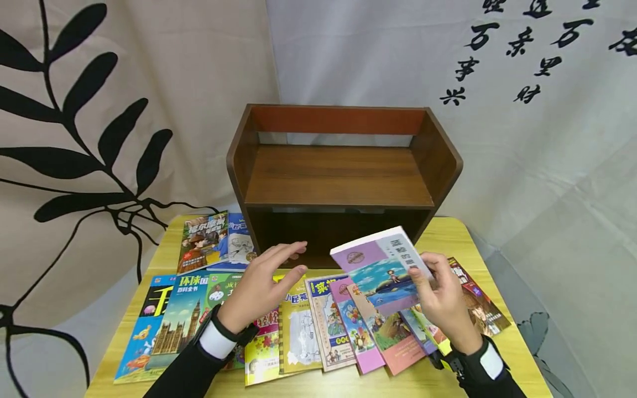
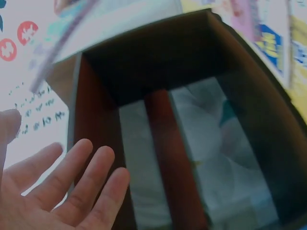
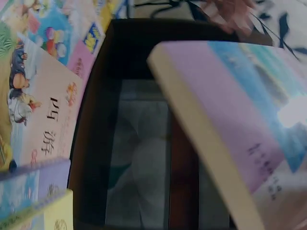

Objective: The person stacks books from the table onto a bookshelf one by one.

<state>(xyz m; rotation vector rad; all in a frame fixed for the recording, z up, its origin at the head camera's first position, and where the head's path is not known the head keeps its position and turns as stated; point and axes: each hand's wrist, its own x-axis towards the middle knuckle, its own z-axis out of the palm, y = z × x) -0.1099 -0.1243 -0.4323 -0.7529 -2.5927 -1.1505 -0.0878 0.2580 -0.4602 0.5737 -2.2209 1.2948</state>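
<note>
Where the table is crossed by the left forearm, the green book is partly covered and its title cannot be read. Beside it, the left hand is held above the row of books with the fingers extended and the thumb set apart; nothing is gripped. At the centre, the lower part of the brown shelf is darkened by shadow, and detail is hard to make out. To the right, the purple book is held above the row, before the shelf. Its illustrated cover is faced upward, its long axis is slanted from upper left to lower right, and its white edge is directed toward the shelf. In the right wrist view, it is cut off at the border and partly obscured by glare. Its right side is pinched by the right hand, with the thumb laid on the cover; the fingertips behind are hidden. Farther right, the dark brown book is partly covered.
</note>
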